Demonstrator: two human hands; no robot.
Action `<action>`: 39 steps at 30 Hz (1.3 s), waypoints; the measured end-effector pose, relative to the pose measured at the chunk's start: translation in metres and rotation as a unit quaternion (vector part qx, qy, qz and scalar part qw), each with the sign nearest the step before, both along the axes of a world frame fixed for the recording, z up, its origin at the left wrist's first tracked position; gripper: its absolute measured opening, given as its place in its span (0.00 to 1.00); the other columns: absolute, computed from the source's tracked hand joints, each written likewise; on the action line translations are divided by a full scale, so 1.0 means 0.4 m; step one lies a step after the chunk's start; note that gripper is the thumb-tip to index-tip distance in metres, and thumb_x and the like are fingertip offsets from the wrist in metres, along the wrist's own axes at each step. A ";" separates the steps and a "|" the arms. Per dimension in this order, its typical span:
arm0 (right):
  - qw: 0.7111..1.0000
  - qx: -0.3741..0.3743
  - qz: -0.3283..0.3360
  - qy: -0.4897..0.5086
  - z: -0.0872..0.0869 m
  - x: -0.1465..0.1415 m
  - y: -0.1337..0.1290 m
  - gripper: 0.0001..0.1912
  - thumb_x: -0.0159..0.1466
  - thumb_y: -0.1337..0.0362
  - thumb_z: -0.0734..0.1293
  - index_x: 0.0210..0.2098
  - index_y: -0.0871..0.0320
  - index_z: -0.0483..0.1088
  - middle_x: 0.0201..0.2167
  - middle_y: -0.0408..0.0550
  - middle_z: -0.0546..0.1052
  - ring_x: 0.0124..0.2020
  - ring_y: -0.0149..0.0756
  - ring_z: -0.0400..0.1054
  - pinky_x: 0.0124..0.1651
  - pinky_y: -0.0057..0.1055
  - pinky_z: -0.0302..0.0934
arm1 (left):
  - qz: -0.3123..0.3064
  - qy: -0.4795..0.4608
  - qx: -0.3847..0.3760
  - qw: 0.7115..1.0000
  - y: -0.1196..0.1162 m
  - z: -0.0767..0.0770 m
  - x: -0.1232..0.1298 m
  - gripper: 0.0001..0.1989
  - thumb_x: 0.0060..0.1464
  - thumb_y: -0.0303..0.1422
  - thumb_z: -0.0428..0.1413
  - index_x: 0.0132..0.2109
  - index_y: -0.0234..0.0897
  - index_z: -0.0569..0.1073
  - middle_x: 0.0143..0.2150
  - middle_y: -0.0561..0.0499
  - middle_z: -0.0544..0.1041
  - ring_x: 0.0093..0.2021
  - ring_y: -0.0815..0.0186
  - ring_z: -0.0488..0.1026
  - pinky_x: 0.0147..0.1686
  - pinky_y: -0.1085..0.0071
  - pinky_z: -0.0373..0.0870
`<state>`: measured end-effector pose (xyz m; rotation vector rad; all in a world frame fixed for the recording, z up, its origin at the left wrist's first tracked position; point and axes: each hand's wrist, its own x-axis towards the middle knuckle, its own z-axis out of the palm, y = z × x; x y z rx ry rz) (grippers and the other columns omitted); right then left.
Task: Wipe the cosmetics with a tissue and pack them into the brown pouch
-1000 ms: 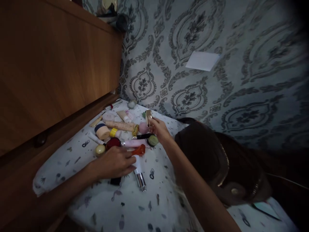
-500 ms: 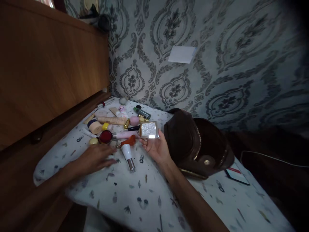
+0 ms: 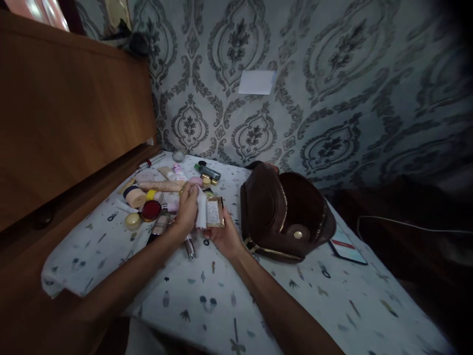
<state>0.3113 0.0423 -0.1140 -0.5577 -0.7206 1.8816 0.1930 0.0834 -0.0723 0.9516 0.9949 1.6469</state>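
My right hand holds a square, gold-framed compact with a glittery silver face. My left hand is closed on a white cloth or wipe, which lies against the compact's left edge. Below my left hand pokes out the silver end of a white tube. Left of that hand lie a round dark-red compact, a small pale-yellow jar and a flat palette, partly covered by my forearm.
Right of my hands a brown leather bag stands unzipped. A phone lies beyond it. More cosmetics spread toward the wall, among them a long beige tube, a beige jar and a green-capped bottle. A wooden cabinet borders the left.
My left hand has come up from the sheet to the compact and now grips a white cloth or wipe. The compact has turned slightly in my right hand. The view has shifted right.
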 end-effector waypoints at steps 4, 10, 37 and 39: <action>0.998 -0.022 -0.057 0.019 0.002 0.003 0.000 0.21 0.67 0.44 0.62 0.46 0.52 0.74 0.30 0.40 0.81 0.26 0.34 0.73 0.24 0.27 0.63 | -0.068 0.174 0.098 0.978 -0.065 -0.032 0.007 0.17 0.63 0.47 0.51 0.50 0.41 0.70 0.44 0.49 0.75 0.42 0.63 0.74 0.40 0.70 0.72; 0.992 -0.087 -0.076 0.049 0.029 0.013 -0.011 0.21 0.69 0.46 0.60 0.46 0.53 0.75 0.32 0.43 0.83 0.35 0.39 0.77 0.34 0.34 0.70 | -0.098 0.400 0.242 0.878 -0.077 -0.029 -0.035 0.30 0.62 0.40 0.54 0.67 0.38 0.56 0.64 0.39 0.64 0.66 0.52 0.61 0.65 0.55 0.60; 0.997 -0.063 0.037 0.034 0.014 0.021 -0.005 0.28 0.65 0.39 0.60 0.40 0.58 0.74 0.29 0.48 0.80 0.25 0.35 0.72 0.25 0.29 0.65 | -0.007 0.298 0.154 0.942 -0.039 -0.007 -0.056 0.11 0.67 0.38 0.45 0.37 0.40 0.64 0.33 0.53 0.67 0.35 0.65 0.65 0.38 0.70 0.63; 0.997 -0.063 0.034 0.037 0.017 0.020 -0.005 0.28 0.65 0.39 0.60 0.40 0.58 0.74 0.29 0.48 0.80 0.25 0.35 0.73 0.26 0.30 0.65 | -0.011 0.287 0.151 0.946 -0.036 -0.009 -0.056 0.10 0.67 0.38 0.46 0.38 0.39 0.66 0.34 0.53 0.68 0.36 0.65 0.65 0.39 0.70 0.63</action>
